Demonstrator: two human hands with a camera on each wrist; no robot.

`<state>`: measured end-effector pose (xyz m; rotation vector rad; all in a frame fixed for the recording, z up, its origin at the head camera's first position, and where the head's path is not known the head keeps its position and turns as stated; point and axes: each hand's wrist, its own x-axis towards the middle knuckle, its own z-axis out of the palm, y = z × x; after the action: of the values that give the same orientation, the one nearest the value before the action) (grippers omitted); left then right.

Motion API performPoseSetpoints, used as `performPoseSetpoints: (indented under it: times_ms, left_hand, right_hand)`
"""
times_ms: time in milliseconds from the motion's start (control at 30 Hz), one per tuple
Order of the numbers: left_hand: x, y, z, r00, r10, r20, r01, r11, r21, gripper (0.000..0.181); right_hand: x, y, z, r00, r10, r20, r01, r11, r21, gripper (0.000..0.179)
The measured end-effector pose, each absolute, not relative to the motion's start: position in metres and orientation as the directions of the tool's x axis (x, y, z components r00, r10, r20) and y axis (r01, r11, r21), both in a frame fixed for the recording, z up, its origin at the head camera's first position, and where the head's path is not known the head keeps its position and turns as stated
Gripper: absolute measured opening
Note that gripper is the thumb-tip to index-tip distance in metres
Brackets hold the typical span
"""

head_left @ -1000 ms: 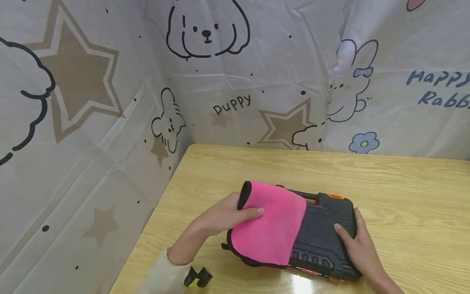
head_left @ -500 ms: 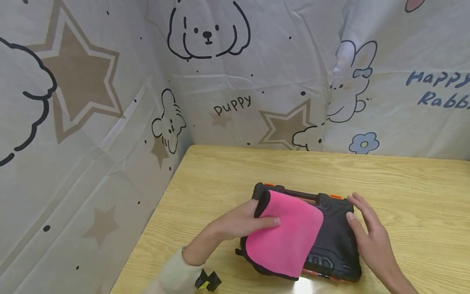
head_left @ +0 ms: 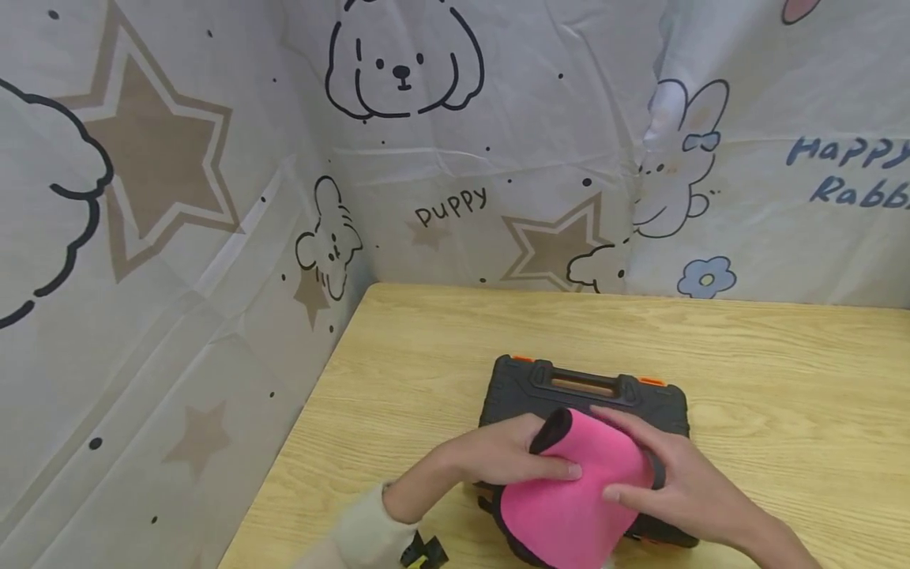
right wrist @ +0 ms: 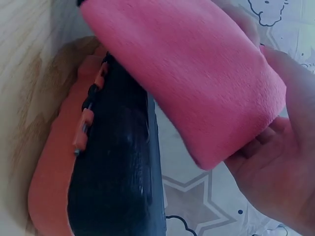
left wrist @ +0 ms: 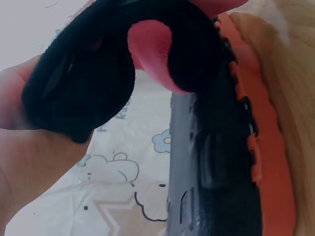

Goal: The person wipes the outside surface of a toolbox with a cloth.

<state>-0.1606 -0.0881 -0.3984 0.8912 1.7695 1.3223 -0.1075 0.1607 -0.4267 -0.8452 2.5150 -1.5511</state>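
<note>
A pink cloth (head_left: pixel 583 506) with black edging is held folded over the near part of a black carrying case (head_left: pixel 512 395). My left hand (head_left: pixel 505 452) grips the cloth at its left, thumb lying on the pink face. At the opposite side my right hand (head_left: pixel 686 478) holds the cloth between thumb and fingers. In the right wrist view, the fingers curl behind the pink fabric (right wrist: pixel 197 78). The left wrist view shows the black edging (left wrist: pixel 78 88) looping over above the case. The case lies flat, handle side away from me, its near middle hidden by cloth and hands.
The case rests on a light wooden table (head_left: pixel 796 379). Its orange base (left wrist: pixel 270 147) and hinges show in both wrist views. A printed fabric curtain (head_left: pixel 455 158) stands behind the table and along its left. A small black wrist device (head_left: pixel 424 551) sits below the left sleeve.
My left hand has carried the cloth right and toward me, uncovering the case's handle and far left corner. My right hand has left the case's right edge and taken hold of the cloth.
</note>
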Motion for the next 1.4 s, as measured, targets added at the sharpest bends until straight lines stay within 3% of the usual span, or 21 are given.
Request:
performPoseSetpoints:
  times_ms: [233, 500, 867, 1067, 1200, 1300, 1400]
  left_hand:
    - [-0.157, -0.082, -0.406, -0.497, 0.835, -0.236, 0.127, 0.34, 0.932, 0.017]
    - [-0.159, -0.079, -0.413, -0.513, 0.823, -0.244, 0.157, 0.369, 0.916, 0.02]
    - [-0.17, -0.088, -0.422, -0.619, 0.769, -0.156, 0.183, 0.335, 0.924, 0.014]
    - [-0.178, -0.102, -0.422, -0.674, 0.719, -0.168, 0.122, 0.333, 0.935, 0.027]
    - [-0.186, -0.111, -0.426, -0.715, 0.685, -0.139, 0.066, 0.264, 0.962, 0.026]
    - [-0.193, -0.116, -0.431, -0.781, 0.617, -0.097, 0.033, 0.196, 0.98, 0.023]
    - [-0.199, -0.122, -0.44, -0.877, 0.478, -0.053, 0.064, 0.224, 0.973, 0.024]
  right_hand:
    - [-0.11, 0.165, -0.435, -0.785, -0.601, 0.149, -0.349, 0.232, -0.908, 0.032]
    - [-0.11, 0.167, -0.437, -0.798, -0.596, 0.09, -0.319, 0.291, -0.902, 0.015]
    - [-0.108, 0.173, -0.438, -0.88, -0.474, 0.027, -0.229, 0.375, -0.898, 0.015]
    - [-0.105, 0.181, -0.439, -0.905, -0.424, 0.017, -0.188, 0.366, -0.911, 0.015]
    - [-0.103, 0.187, -0.438, -0.921, -0.389, 0.034, -0.188, 0.365, -0.912, 0.014]
    - [-0.1, 0.192, -0.436, -0.939, -0.343, 0.026, -0.154, 0.351, -0.923, 0.023]
    - [-0.096, 0.195, -0.433, -0.97, -0.244, 0.009, -0.102, 0.369, -0.924, 0.037]
